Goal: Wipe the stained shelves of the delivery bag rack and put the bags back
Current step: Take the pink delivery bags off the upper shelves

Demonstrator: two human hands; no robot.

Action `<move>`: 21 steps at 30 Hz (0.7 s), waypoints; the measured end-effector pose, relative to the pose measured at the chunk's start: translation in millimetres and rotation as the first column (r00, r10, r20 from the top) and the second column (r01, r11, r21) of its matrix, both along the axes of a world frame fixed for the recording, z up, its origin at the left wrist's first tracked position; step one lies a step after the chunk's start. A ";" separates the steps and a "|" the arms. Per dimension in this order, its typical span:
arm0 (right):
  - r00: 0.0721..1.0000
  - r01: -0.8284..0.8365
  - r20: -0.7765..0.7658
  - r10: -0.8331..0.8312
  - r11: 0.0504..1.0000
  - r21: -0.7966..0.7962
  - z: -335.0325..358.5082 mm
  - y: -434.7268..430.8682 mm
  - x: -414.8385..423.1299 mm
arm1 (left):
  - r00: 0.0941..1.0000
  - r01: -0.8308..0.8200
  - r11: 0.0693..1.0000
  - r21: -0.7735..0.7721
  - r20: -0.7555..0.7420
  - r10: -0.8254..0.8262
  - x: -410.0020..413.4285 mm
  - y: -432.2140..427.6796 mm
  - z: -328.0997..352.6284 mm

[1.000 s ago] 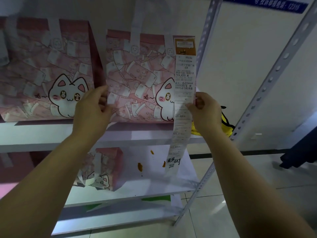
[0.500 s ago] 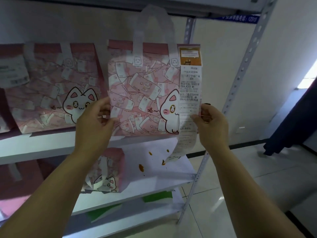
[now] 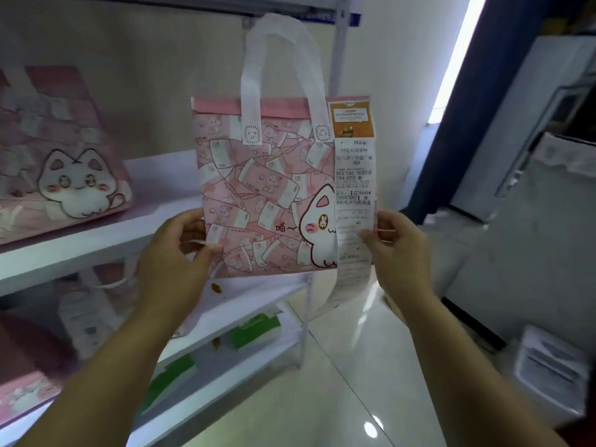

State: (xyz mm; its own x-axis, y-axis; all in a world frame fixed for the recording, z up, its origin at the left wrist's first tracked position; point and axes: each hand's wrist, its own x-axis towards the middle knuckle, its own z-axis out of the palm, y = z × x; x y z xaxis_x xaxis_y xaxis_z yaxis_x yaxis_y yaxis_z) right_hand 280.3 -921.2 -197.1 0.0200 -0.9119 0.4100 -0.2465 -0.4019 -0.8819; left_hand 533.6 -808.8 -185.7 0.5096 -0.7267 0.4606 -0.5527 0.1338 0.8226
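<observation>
Pink bag (image 3: pixel 263 201), "喵~" print; receipt (image 3: pixel 354 175) "J0354444".

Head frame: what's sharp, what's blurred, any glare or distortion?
Head view: the pink cat-print tote bag and its long white receipt are sharp; the second pink cat-print bag at left is blurred; the bright light strip at upper right is blown out; a glare spot sits on the glossy floor; straight edges bow, wide-angle.

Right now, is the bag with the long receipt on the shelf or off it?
Off. The left hand and right hand hold the bag upright by its side edges, in the air before the shelf.
</observation>
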 end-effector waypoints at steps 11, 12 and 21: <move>0.973 0.231 -0.006 -0.232 0.972 -0.044 3.5 -42.1 -178.2 | 0.959 0.282 0.959 -0.002 -0.038 -0.282 -156.3 -124.7 -1.2; 0.968 0.250 -0.016 -0.251 0.967 -0.048 4.5 -51.5 -196.6 | 0.953 0.300 0.954 -0.009 -0.040 -0.300 -174.3 -140.3 -0.9; 0.886 0.444 -0.115 -0.449 0.893 -0.070 8.5 -135.3 -339.8 | 0.903 0.430 0.903 -0.024 -0.021 -0.430 -320.7 -271.2 3.1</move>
